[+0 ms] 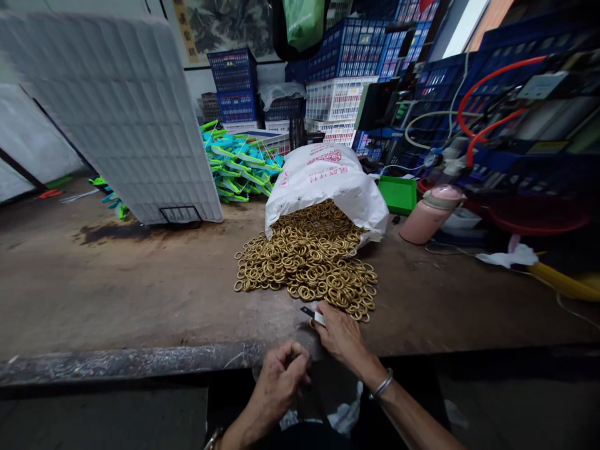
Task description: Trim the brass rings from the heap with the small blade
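Observation:
My right hand (340, 331) is at the front of the pile of brass-coloured rings (304, 269), closed round a small knife (313, 314) with a dark blade and a white handle. The blade points left, and a single ring (312, 323) shows just under it. My left hand (284, 372) is in front of the table's front edge, below and left of the right one. Its fingers are curled in, and whatever they hold, if anything, is hidden. The rings spill out of the open mouth of a white sack (323, 175) with red print, which lies on its side.
The wooden table (140, 294) has a worn front edge. A pale ribbed panel (117, 119) stands at left, beside green and blue plastic pieces (241, 165). To the right are a green tray (397, 194), a pink bottle (429, 215) and a machine with red hoses (469, 100). Crates (237, 87) stand behind.

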A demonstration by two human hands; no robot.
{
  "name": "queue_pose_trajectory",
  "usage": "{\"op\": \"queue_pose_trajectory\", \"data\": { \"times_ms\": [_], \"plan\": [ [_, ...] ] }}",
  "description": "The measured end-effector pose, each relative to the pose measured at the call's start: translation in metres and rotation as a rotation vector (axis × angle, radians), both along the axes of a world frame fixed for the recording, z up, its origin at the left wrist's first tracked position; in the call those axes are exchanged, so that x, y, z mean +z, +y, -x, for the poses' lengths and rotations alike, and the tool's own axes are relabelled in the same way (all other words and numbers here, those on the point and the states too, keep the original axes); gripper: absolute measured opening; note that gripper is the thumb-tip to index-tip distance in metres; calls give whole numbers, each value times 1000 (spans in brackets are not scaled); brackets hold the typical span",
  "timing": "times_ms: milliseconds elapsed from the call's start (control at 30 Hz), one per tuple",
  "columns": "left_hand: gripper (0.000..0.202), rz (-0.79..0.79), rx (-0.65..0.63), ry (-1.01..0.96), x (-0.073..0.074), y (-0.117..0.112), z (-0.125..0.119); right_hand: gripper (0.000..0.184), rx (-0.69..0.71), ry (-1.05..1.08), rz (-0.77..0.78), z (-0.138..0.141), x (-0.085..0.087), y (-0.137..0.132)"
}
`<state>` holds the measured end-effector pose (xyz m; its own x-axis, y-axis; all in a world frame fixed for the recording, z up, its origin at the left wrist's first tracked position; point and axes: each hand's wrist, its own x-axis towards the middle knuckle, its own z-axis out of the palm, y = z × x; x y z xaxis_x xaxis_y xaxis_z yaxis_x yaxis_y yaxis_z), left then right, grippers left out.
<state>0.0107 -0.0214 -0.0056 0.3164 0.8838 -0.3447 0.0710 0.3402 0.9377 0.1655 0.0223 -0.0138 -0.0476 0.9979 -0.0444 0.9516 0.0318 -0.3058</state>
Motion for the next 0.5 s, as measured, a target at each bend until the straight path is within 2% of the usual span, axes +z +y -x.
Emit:
{"op": "queue_pose_trajectory", "data": {
  "times_ms": [133,233,367,500],
  "plan": [
    [19,-316,46,137,-4,7,0,13,24,17,-33,0,-1,-3],
    [22,-523,45,211,-7,12,1,10,18,143,-1,0,0,-1],
    [27,-647,-23,239,-9,17,3,10,23,534,131,2,0,1],
    [24,-663,-50,234,-9,21,5,8,-42,989,375,7,5,-5]
  ]
}}
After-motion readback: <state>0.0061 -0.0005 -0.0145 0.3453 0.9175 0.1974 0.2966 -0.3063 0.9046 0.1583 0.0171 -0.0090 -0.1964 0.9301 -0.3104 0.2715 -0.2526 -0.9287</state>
